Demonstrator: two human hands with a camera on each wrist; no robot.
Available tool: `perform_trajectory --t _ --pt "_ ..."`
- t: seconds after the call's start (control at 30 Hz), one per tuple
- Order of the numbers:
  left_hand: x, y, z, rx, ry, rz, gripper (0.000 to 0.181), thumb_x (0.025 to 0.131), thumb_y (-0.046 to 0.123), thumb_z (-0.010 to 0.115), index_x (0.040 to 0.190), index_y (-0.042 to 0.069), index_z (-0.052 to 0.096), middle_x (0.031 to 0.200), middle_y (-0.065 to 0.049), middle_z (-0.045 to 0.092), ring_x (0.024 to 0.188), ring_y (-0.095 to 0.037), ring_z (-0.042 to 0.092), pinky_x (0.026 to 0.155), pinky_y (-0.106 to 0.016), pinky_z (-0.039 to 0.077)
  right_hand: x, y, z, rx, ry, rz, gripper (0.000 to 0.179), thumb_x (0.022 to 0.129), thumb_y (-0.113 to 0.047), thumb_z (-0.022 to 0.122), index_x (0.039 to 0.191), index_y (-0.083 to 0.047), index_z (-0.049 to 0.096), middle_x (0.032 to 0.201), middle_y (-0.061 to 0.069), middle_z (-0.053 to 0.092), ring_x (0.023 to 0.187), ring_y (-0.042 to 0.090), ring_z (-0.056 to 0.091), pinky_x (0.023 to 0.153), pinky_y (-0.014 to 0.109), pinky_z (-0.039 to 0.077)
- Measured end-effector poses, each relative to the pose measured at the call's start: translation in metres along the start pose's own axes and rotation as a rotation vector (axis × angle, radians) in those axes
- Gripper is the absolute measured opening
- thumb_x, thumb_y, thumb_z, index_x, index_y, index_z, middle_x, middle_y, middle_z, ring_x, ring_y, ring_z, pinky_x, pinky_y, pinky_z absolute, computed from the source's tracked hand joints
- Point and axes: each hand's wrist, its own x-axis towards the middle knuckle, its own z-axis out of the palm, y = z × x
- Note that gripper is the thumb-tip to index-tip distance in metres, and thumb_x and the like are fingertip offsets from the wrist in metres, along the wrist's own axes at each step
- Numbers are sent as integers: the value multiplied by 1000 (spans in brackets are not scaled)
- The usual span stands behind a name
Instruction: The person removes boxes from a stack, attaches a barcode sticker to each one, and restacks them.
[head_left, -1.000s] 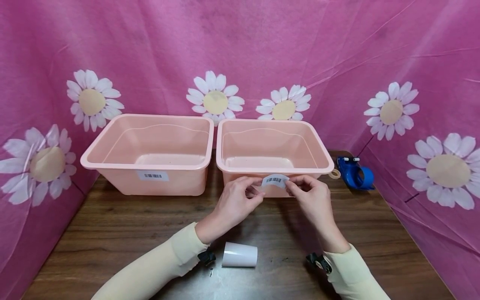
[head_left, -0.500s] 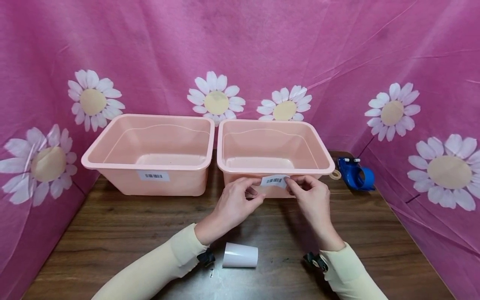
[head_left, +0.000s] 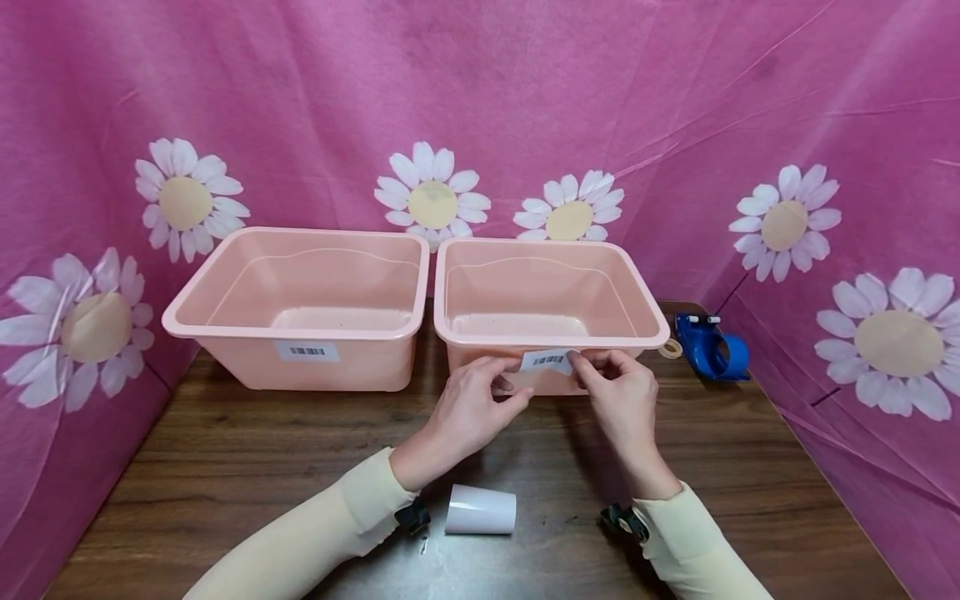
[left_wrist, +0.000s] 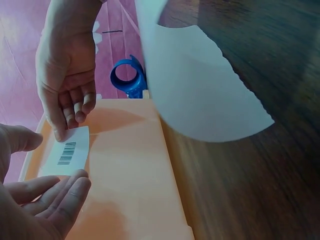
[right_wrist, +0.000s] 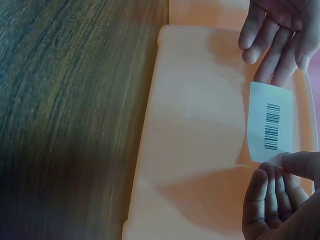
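Note:
A white barcode label point(head_left: 545, 362) stands in front of the front wall of the right pink plastic bin point(head_left: 551, 340), just below its rim. My right hand point(head_left: 624, 400) pinches the label's right end between thumb and forefinger, as the right wrist view shows. At the other end my left hand point(head_left: 472, 404) touches the label with straight fingertips point(left_wrist: 80, 185), its thumb point(left_wrist: 25, 139) held away. The label point(right_wrist: 271, 122) bows slightly in the right wrist view. Whether its back touches the bin cannot be told.
The left pink bin point(head_left: 296, 333) bears a similar barcode label point(head_left: 307, 351). A curled white paper-like cylinder point(head_left: 481, 510) lies on the wooden table point(head_left: 247, 467) between my forearms. At right stand a blue tape dispenser point(head_left: 711, 350) and a tan tape ring point(head_left: 670, 348).
The label has flattened from an arched bend and shifted slightly left. My right wrist has moved a little to the left; the left hand has barely moved.

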Motion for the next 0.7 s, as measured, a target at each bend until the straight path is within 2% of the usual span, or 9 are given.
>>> perform_trajectory --t 0.5,0.6,0.7 --pt "-3 -2 0 103 -60 -39 42 98 33 85 129 5 81 117 -10 83 98 -21 78 86 -35 65 -2 3 3 -84 74 -44 28 97 -34 91 87 -9 82 77 6 78 65 0 60 57 13 48" --pt "-3 -2 -3 106 -90 -56 39 99 34 84 127 6 82 116 -8 84 100 -21 79 88 -38 66 -2 4 3 -102 79 -51 28 97 -33 91 86 -9 82 76 6 77 64 0 60 57 14 47" --pt "-1 -3 -4 86 -144 -30 36 101 33 83 125 7 83 115 -7 85 101 -20 80 91 -37 66 -2 4 2 -109 65 -52 28 97 -34 90 86 -10 82 75 5 76 65 0 59 58 14 46"
